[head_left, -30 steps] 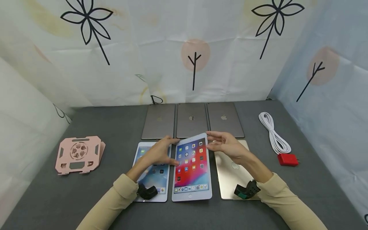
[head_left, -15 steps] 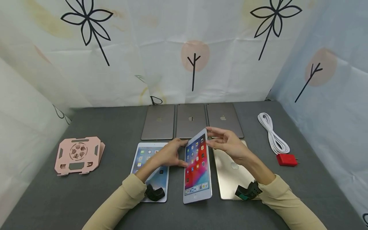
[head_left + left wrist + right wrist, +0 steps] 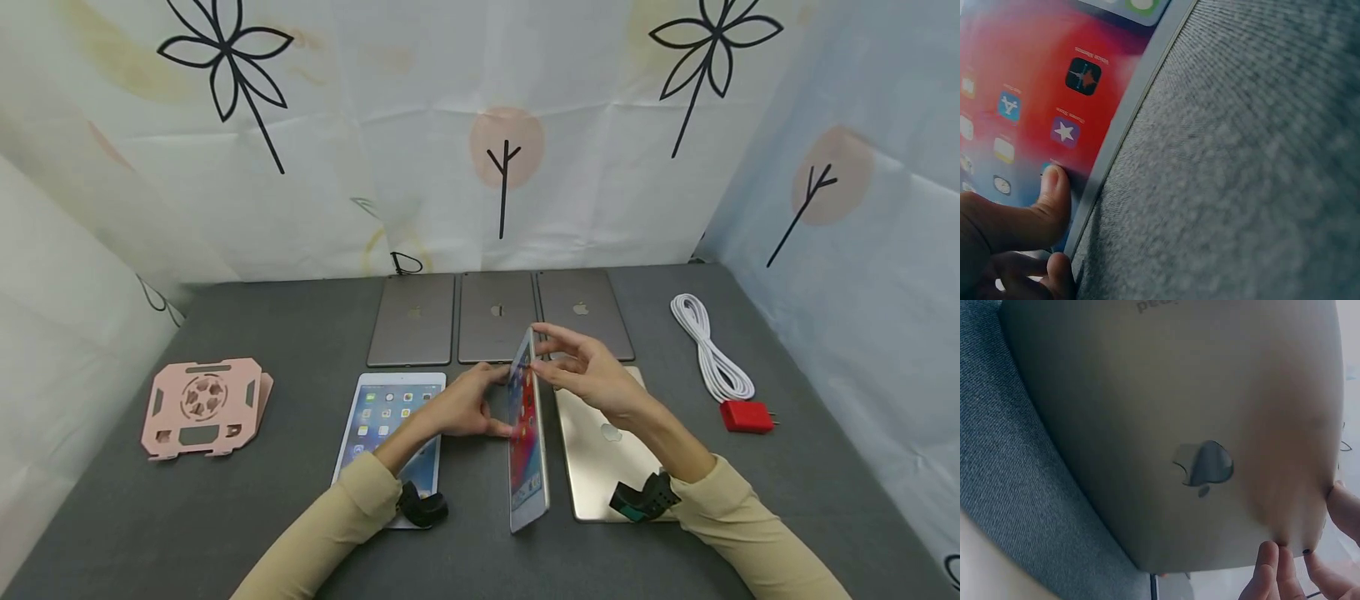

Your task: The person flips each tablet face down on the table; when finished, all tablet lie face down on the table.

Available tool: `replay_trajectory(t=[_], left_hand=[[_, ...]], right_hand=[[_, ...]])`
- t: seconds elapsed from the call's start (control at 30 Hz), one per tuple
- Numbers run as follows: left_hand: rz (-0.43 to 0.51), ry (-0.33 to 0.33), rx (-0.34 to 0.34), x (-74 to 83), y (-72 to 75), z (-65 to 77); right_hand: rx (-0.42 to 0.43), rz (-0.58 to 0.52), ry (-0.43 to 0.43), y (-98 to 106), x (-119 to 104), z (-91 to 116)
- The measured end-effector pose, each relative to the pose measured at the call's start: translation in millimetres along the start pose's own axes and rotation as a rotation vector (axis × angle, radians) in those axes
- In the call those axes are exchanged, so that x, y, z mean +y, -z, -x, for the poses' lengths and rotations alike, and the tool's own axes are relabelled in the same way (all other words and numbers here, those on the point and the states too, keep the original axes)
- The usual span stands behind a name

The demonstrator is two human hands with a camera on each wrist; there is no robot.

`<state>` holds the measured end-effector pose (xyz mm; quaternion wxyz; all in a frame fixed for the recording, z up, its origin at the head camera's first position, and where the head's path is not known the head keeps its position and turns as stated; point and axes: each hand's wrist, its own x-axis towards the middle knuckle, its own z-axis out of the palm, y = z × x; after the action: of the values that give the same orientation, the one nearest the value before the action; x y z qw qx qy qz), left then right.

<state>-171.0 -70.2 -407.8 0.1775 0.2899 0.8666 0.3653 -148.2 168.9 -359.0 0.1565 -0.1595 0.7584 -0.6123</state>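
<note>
A white-framed tablet [image 3: 529,467] stands nearly on edge above the grey cloth, its lit screen turned left. My left hand [image 3: 472,404] pinches its left edge; in the left wrist view the thumb [image 3: 1052,194] lies on the screen. At the upper right corner, my right hand [image 3: 596,379] holds the edge. The right wrist view shows the tablet's plain back [image 3: 1166,394] with an apple logo, and fingertips against its rim. Left of it, partly under my left arm, another lit tablet [image 3: 390,408] lies face up. A gold tablet [image 3: 596,450] lies face down under my right forearm.
Three grey tablets lie face down in a row at the back: left [image 3: 412,325], middle [image 3: 495,333] and right [image 3: 588,329]. A pink folding stand [image 3: 202,408] is at left. At right are a coiled white cable [image 3: 712,346] and a red charger plug [image 3: 744,417]. Cloth walls enclose the table.
The held tablet has turned from facing up to nearly edge-on, its left side swinging up and rightward. My left hand has moved right with that edge; the right hand has stayed at the corner.
</note>
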Motion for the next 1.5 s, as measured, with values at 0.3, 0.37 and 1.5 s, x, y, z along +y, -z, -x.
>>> replay_trajectory(t=[0.3,0.37,1.5], left_hand=[[0.282,0.030,-0.124,-2.6,10.6,2.4],[0.414,0.036,-0.148,-1.4,16.4,5.0],[0.742,0.082,-0.063,-14.8,68.1,45.7]], right_hand=[[-0.048,0.078,-0.014,-9,4,-7],[-0.052,0.075,-0.025,-11,7,-8],[-0.058,0.323,-0.109,-31,39,-17]])
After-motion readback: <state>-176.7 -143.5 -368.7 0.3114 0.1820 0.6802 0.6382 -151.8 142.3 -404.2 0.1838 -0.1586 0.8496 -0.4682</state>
